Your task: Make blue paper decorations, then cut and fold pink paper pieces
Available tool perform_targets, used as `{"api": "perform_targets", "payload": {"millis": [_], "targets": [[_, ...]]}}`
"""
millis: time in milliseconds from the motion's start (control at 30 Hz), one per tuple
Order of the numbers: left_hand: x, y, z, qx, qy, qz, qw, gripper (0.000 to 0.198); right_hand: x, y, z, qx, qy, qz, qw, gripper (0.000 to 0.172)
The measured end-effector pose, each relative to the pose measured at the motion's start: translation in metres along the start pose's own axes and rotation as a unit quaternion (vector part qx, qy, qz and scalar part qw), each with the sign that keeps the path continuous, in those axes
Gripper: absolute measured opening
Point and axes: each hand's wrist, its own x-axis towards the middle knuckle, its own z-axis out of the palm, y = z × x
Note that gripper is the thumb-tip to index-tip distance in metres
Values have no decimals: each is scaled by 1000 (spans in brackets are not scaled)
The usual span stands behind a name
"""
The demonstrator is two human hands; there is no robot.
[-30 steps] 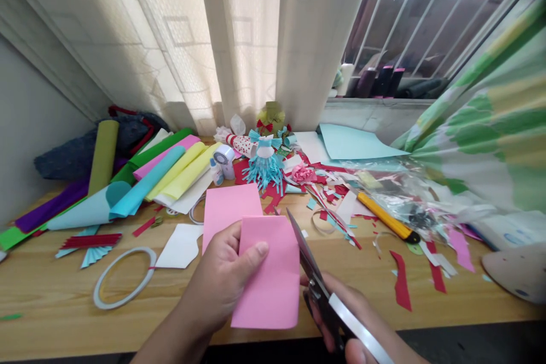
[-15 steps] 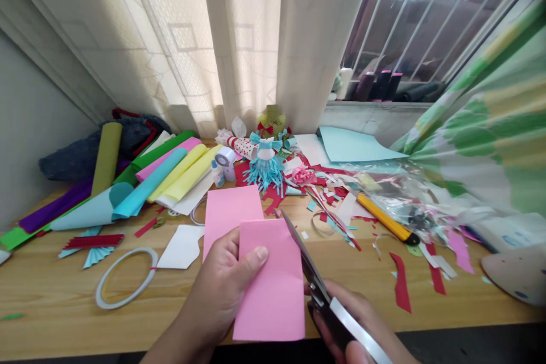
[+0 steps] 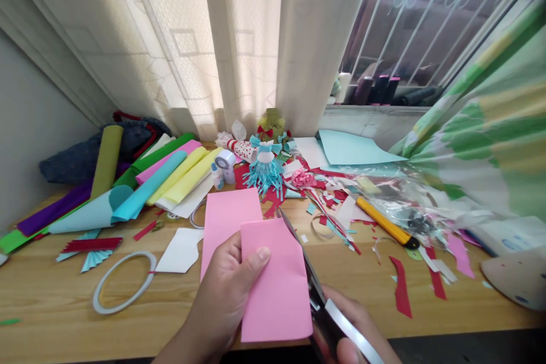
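A pink paper rectangle (image 3: pixel 275 290) is pinched in my left hand (image 3: pixel 232 278), thumb on top and fingers behind it. My right hand (image 3: pixel 347 324) grips a pair of scissors (image 3: pixel 314 287) with dark blades and a pale handle edge. The blades lie along the right edge of the held paper, pointing away from me, their tips near its upper right corner. Whether the blades are parted is hard to see. Behind the left hand, a larger pink sheet (image 3: pixel 230 210) lies on the table.
A tape roll (image 3: pixel 123 283) and white paper piece (image 3: pixel 179 250) lie left. Rolled coloured papers (image 3: pixel 170 176) fill the back left. A blue fringed paper figure (image 3: pixel 264 168) stands at the centre back, among scraps. A yellow cutter (image 3: pixel 386 222) lies right, beside clear plastic (image 3: pixel 392 187).
The held pink paper has shifted slightly right and turned a little, its lower right corner now nearer the scissors. The scissors have moved slightly down and left.
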Motion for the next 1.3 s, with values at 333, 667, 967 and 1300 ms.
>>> {"api": "perform_targets", "payload": {"millis": [333,667,967,1300], "targets": [[6,-1,-7,39,-11,-2,999,32,1,3,-8,44,103,12,994,69],[32,27,-12,372,-233,-71,896,12,53,-53,-32,-28,84,-15,996,47],[48,36,-31,228,-156,12,961,29,66,-45,-26,-5,178,-52,983,37],[29,-46,17,-73,-11,59,996,20,77,-33,-5,80,348,-101,929,38]]}}
